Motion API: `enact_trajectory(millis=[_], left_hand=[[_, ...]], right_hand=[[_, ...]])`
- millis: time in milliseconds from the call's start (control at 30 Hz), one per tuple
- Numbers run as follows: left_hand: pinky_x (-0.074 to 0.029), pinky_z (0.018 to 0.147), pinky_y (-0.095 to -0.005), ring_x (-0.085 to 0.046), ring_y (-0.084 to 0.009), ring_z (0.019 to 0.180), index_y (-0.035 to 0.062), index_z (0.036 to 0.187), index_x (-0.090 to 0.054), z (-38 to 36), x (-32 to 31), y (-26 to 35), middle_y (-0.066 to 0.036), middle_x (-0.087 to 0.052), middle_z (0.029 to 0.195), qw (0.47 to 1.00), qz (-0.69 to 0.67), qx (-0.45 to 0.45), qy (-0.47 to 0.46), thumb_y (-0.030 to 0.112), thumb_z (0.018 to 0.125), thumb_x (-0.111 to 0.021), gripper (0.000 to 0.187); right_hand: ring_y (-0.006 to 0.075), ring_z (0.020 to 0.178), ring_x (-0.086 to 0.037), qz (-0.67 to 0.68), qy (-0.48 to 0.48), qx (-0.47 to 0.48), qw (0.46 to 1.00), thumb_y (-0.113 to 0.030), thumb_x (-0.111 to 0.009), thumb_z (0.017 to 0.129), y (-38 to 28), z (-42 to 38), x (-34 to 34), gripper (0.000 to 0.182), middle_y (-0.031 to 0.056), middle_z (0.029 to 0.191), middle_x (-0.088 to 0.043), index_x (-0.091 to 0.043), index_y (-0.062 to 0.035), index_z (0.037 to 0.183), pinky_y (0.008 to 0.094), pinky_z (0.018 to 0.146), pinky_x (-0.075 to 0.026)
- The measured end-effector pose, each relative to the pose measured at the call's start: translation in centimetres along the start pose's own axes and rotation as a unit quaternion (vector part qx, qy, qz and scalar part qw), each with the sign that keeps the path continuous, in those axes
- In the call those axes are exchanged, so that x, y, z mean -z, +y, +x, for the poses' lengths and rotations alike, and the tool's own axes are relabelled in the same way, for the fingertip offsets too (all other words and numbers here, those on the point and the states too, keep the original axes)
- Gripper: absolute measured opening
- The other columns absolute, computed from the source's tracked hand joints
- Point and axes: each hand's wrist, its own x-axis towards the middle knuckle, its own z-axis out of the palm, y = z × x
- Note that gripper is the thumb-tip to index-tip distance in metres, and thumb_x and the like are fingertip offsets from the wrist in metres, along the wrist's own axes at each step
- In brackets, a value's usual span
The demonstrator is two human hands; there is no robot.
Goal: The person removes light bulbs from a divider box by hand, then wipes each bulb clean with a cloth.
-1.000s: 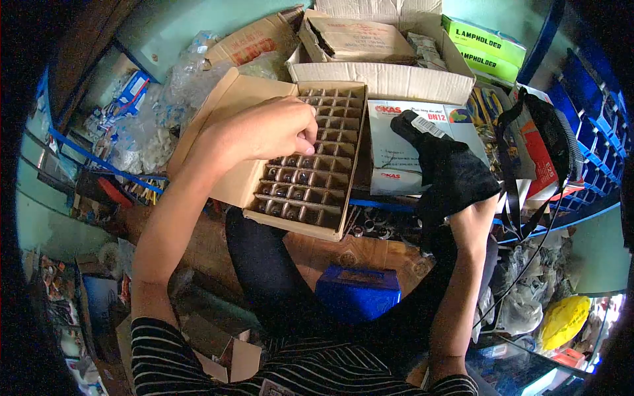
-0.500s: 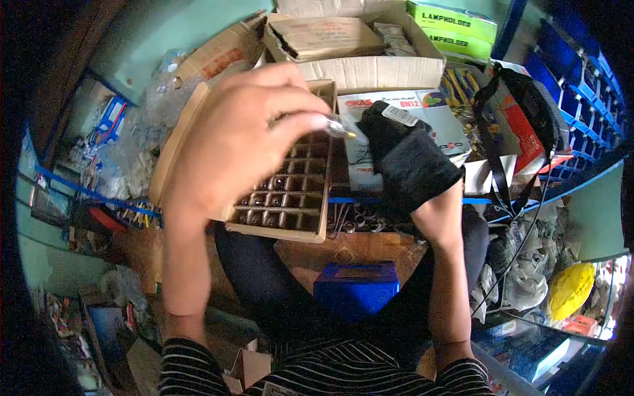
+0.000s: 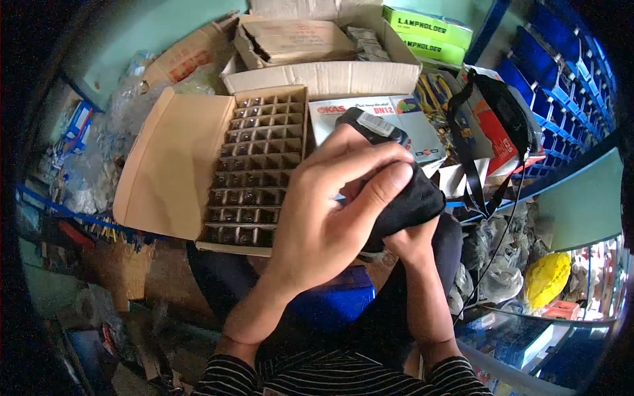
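My left hand (image 3: 340,198) is closed over a black cloth-like item (image 3: 416,204), thumb and forefinger tips together at its upper side. Whatever those fingers pinch is hidden; no small glass bulb shows there now. My right hand (image 3: 409,244) supports the black item from below, its fingers hidden by it. A pale barcode label (image 3: 375,123) shows at the item's upper end. To the left stands an open carton (image 3: 205,204) with a cardboard grid; dark, shiny small pieces sit in many of its cells.
Behind are an OKAS box (image 3: 330,111), a large carton (image 3: 317,79) and green lampholder boxes (image 3: 429,30). A black strap (image 3: 472,171) hangs at the right, near blue bins (image 3: 555,86). Below my hands is a blue box (image 3: 333,300); plastic bags (image 3: 498,280) lie lower right.
My left hand has moved right and down from above the divided carton onto the black item. The small clear bulb it pinched is out of sight. The view has shifted slightly.
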Motion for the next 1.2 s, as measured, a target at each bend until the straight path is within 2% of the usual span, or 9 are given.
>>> enact_trajectory(millis=[67, 100, 200, 300, 567, 667, 800, 967, 1200], left_hand=[[-0.042, 0.08, -0.0231, -0.055, -0.0095, 0.09, -0.0011, 0.102, -0.07, -0.3, 0.3, 0.0, -0.002, -0.058, 0.091, 0.996, -0.073, 0.052, -0.014, 0.018, 0.094, -0.063, 0.022], [-0.043, 0.066, -0.0219, -0.055, -0.0084, 0.077, -0.0005, 0.103, -0.069, -0.3, 0.4, -0.6, -0.003, -0.058, 0.088, 0.994, -0.097, 0.044, -0.003, 0.018, 0.094, -0.064, 0.021], [-0.041, 0.082, -0.0216, -0.053, -0.008, 0.089, -0.0021, 0.101, -0.067, -0.1, 0.7, -0.8, -0.001, -0.056, 0.091, 0.984, -0.168, 0.062, 0.009, 0.017, 0.096, -0.06, 0.021], [-0.044, 0.071, -0.0217, -0.055, -0.0079, 0.083, 0.0, 0.103, -0.067, -0.2, 0.1, -1.6, -0.003, -0.058, 0.091, 0.983, -0.17, 0.01, 0.061, 0.016, 0.097, -0.059, 0.019], [-0.041, 0.082, -0.0215, -0.053, -0.006, 0.09, -0.0001, 0.107, -0.066, -0.7, -0.1, -1.4, -0.002, -0.064, 0.102, 0.988, -0.106, 0.087, 0.076, 0.024, 0.097, -0.06, 0.027], [-0.044, 0.066, -0.0207, -0.053, -0.005, 0.08, 0.0004, 0.105, -0.064, -0.6, 0.4, -1.3, -0.001, -0.06, 0.091, 0.975, -0.164, 0.139, 0.057, 0.024, 0.098, -0.058, 0.025], [-0.043, 0.072, -0.0202, -0.051, -0.0027, 0.087, -0.0022, 0.104, -0.063, -0.4, 0.1, -0.8, 0.0, -0.06, 0.093, 0.971, -0.199, 0.098, 0.093, 0.023, 0.1, -0.056, 0.026], [-0.047, 0.079, -0.0258, -0.061, -0.0146, 0.097, 0.0015, 0.11, -0.063, -0.8, -0.6, -2.6, -0.009, -0.064, 0.109, 0.992, -0.081, 0.014, 0.095, 0.02, 0.094, -0.063, 0.024], [-0.047, 0.084, -0.0271, -0.061, -0.0132, 0.094, -0.0007, 0.11, -0.061, -1.2, -0.9, -1.6, -0.01, -0.066, 0.101, 0.981, -0.172, 0.055, 0.074, 0.019, 0.098, -0.057, 0.024]], right_hand=[[0.0244, 0.089, -0.067, 0.014, 0.016, -0.026, 0.999, -0.01, -0.07, 0.075, -0.4, -0.4, -0.5, 0.029, 0.0119, 0.094, -0.069, -0.064, -0.0006, 0.102, 0.035, 0.08, -0.05], [0.0214, 0.091, -0.066, 0.057, 0.006, -0.045, 0.997, -0.011, -0.07, 0.076, 0.0, -0.3, -0.7, 0.029, 0.0103, 0.096, -0.069, -0.064, 0.0001, 0.103, 0.0341, 0.082, -0.05], [0.0172, 0.09, -0.064, 0.092, 0.063, -0.078, 0.991, -0.009, -0.068, 0.08, -0.6, 0.0, -1.7, 0.025, 0.0093, 0.096, -0.069, -0.065, 0.0015, 0.103, 0.0333, 0.081, -0.05], [0.014, 0.09, -0.062, 0.212, 0.116, -0.191, 0.951, -0.005, -0.064, 0.083, -1.4, 0.3, -2.7, 0.018, 0.0072, 0.096, -0.069, -0.066, 0.0014, 0.1, 0.0315, 0.079, -0.051], [0.013, 0.077, -0.064, 0.083, 0.111, -0.041, 0.989, -0.005, -0.064, 0.084, -0.4, 1.1, -2.4, 0.013, 0.0061, 0.086, -0.07, -0.068, 0.0033, 0.093, 0.0292, 0.072, -0.052], [0.0138, 0.075, -0.065, 0.141, 0.119, -0.069, 0.98, -0.004, -0.063, 0.084, -0.5, 0.5, -2.4, 0.014, 0.0069, 0.085, -0.07, -0.069, 0.0036, 0.095, 0.0293, 0.071, -0.052], [0.014, 0.075, -0.065, 0.093, 0.088, -0.057, 0.99, -0.001, -0.062, 0.083, -1.3, 1.0, -2.0, 0.013, 0.0083, 0.084, -0.07, -0.069, 0.0037, 0.093, 0.0299, 0.071, -0.053], [0.0163, 0.096, -0.062, 0.006, 0.061, -0.03, 0.998, -0.012, -0.065, 0.087, -1.5, 1.1, -1.9, 0.033, 0.0093, 0.106, -0.067, -0.062, 0.0055, 0.115, 0.0319, 0.087, -0.048], [0.0153, 0.091, -0.064, -0.049, 0.071, -0.045, 0.995, -0.006, -0.067, 0.083, -0.6, 0.8, -0.8, 0.03, 0.0084, 0.101, -0.069, -0.065, 0.0021, 0.112, 0.0307, 0.083, -0.05]])
